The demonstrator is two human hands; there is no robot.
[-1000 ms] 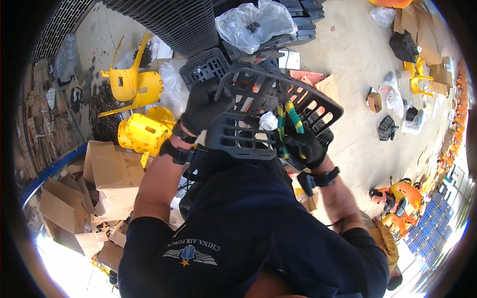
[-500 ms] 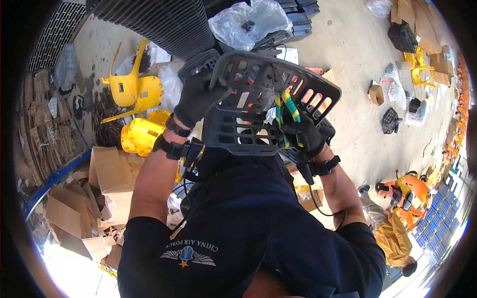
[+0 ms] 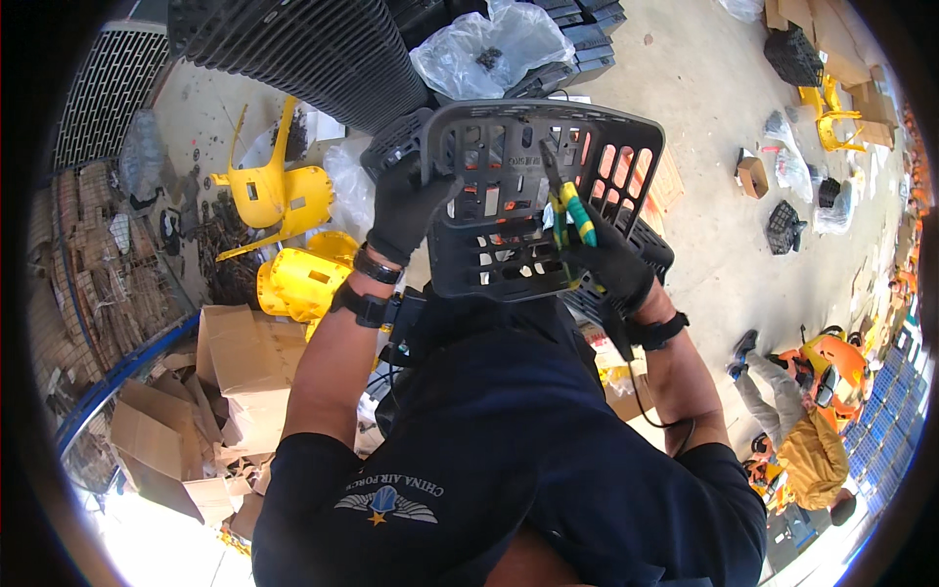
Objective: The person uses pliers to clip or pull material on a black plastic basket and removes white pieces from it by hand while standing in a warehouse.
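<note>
A black slotted plastic basket [image 3: 509, 259] is held in front of my body, over another black slotted piece. My left hand [image 3: 406, 205], in a black glove, grips its upper left edge with curled fingers. My right hand [image 3: 611, 259], also gloved, is closed on pliers [image 3: 577, 217] with green and yellow handles; their dark jaws point up at the basket's slotted middle. A small white item behind the pliers is mostly hidden.
Ahead stand stacked black baskets [image 3: 293, 59] and a clear plastic bag [image 3: 469, 54]. Yellow plastic parts [image 3: 293, 196] lie left, above torn cardboard boxes [image 3: 235, 362]. At lower right, a person in a mustard top [image 3: 812, 460] is beside orange ride-on items [image 3: 841, 362].
The basket has tilted, and the pliers' jaws have moved up and now show against its middle. The white crumpled item has become mostly hidden. More of the person at lower right shows.
</note>
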